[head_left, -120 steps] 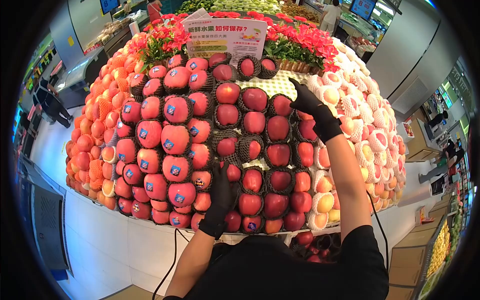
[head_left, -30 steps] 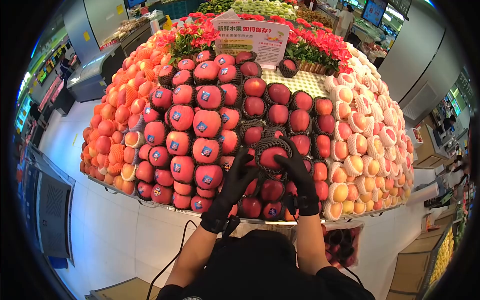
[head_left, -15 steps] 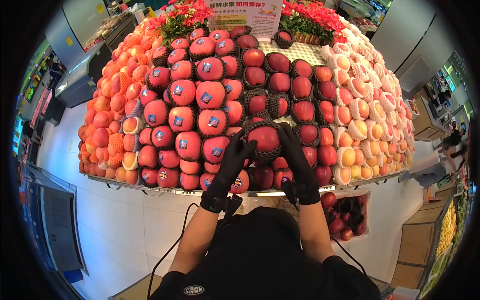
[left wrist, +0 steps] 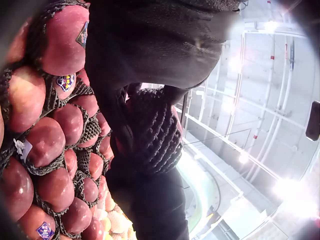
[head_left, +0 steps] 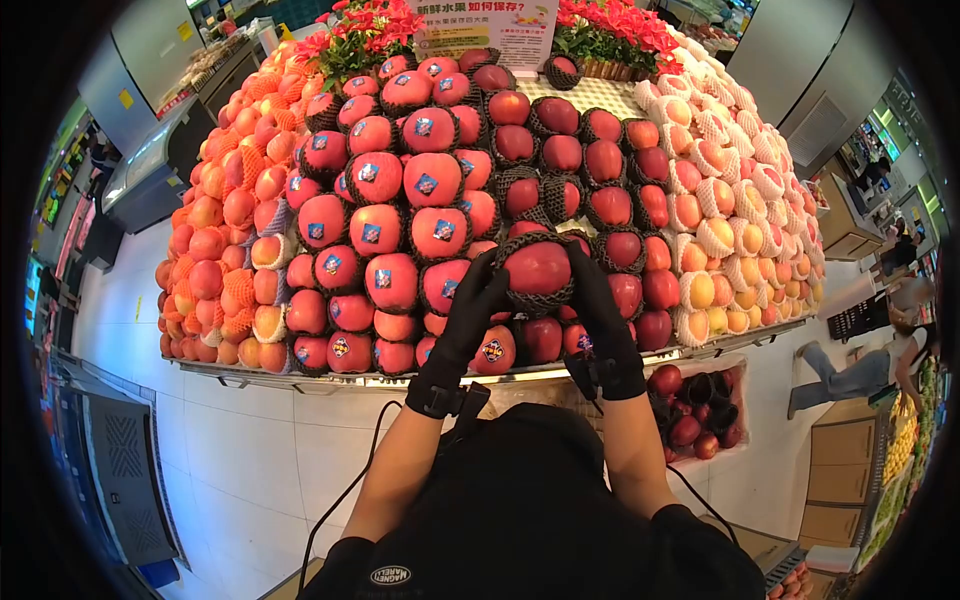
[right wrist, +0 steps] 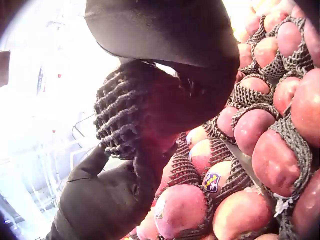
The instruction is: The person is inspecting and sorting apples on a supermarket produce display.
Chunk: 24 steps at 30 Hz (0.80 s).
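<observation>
A dark red apple [head_left: 538,268] in a black foam net is held between both black-gloved hands, over the front of the fruit display. My left hand [head_left: 474,312] grips its left side, and my right hand [head_left: 604,318] curls round the right side. In the left wrist view the net [left wrist: 159,132] covers much of the apple between the two hands. The right wrist view shows the net [right wrist: 119,110] wrapping one end, with red skin visible beside the fingers. Rows of dark red netted apples [head_left: 612,207] lie just beyond the hands.
Larger stickered apples [head_left: 432,180] are stacked left, and white-netted fruit [head_left: 715,240] right. A checked cloth [head_left: 605,95] shows at the back, by a printed sign [head_left: 485,40] and red flowers [head_left: 620,35]. A box of apples [head_left: 700,415] sits low right; a person [head_left: 860,370] stands beyond.
Four seconds ago my right hand reached toward the checked cloth, my left among the front apples. Both hands then came together round the netted apple, which has since turned and come nearer my body.
</observation>
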{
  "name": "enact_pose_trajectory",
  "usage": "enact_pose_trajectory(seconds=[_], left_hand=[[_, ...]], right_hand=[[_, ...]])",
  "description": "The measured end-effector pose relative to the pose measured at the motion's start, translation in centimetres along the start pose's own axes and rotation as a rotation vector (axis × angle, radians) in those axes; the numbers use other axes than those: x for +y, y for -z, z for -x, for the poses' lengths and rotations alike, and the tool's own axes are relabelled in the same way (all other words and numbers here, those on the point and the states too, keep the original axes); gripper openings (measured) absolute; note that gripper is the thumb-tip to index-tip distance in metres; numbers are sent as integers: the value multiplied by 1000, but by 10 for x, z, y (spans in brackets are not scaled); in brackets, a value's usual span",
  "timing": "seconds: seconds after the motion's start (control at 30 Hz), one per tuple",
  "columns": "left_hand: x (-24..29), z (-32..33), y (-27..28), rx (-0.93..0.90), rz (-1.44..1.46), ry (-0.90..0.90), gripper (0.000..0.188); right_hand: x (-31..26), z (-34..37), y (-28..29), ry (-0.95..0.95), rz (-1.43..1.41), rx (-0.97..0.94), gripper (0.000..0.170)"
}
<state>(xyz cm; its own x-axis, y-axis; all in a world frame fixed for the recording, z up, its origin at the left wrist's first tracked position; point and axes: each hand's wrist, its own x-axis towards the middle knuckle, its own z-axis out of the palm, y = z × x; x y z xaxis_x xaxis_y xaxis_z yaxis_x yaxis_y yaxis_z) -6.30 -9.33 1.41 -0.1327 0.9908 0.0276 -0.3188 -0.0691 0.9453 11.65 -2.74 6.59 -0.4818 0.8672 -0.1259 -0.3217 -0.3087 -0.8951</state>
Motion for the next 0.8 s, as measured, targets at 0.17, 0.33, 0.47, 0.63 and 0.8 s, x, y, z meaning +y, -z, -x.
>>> enact_pose_trajectory(seconds=[0.17, 0.33, 0.47, 0.63, 0.8], left_hand=[[15, 5, -3, 25, 55, -26, 46], [12, 8, 2, 20, -174, -225, 36], [7, 5, 7, 68, -296, -299, 31], [3, 4, 9, 91, -270, -323, 34], [14, 13, 3, 20, 56, -41, 50]], right_hand=[[4, 8, -4, -34, 39, -105, 54], [-9, 20, -20, 102, 262, -186, 62], [6, 5, -10, 83, 374, -104, 63], [13, 2, -18, 98, 117, -2, 57], [24, -4, -16, 163, 168, 77, 55]])
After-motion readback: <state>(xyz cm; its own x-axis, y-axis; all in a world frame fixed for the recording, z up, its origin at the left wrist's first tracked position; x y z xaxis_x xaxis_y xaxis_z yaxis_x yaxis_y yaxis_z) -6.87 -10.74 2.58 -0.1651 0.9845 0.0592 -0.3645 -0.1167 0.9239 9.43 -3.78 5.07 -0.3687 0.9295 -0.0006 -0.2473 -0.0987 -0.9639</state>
